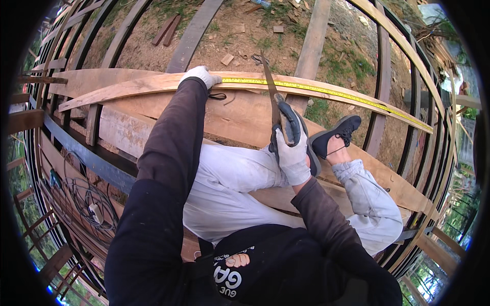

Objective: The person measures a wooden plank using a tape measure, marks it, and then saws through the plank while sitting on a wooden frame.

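Observation:
My left hand [201,77], in a whitish glove, is closed at the near end of a yellow tape measure [306,86]. The tape's case is hidden under the glove, and a dark strap loop hangs below it. The blade runs rightward along a long narrow wooden plank [138,86]. My right hand [293,150], also gloved, grips a hand saw [270,76] by its dark handle. The saw blade points away from me and crosses over the tape and plank; whether it touches them I cannot tell.
Wide boards [240,120] lie under the plank and my legs. Dark joists [191,38] with gaps down to the dirt run away from me. A coiled cable [89,204] is at the left. My shoe [337,133] rests near the boards. Wood scraps [227,59] litter the ground.

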A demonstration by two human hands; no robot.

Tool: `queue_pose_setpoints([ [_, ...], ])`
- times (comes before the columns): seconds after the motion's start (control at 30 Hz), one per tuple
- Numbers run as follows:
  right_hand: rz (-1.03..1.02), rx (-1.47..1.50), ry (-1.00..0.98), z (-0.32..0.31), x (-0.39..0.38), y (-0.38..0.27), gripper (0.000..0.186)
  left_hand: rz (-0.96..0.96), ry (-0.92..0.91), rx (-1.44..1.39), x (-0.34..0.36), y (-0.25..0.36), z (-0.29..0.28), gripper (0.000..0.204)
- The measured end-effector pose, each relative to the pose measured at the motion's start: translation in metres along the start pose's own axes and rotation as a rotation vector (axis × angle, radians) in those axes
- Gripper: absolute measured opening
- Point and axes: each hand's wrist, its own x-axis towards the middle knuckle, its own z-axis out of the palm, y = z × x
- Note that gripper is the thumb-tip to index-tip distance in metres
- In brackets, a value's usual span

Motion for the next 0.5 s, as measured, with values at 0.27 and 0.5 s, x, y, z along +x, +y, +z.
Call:
queue_pose_setpoints([
  [0.27, -0.048, -0.029, 0.015, -0.003, -0.005, 0.002, 0.055, 0.005, 0.016, -0.032, 0.002, -0.003, 0.0, 0.073],
  [0.5, 0.051, 0.007, 0.027, -0.007, -0.01, -0.005, 0.055, 0.012, 0.059, -0.044, -0.001, -0.003, 0.005, 0.07],
])
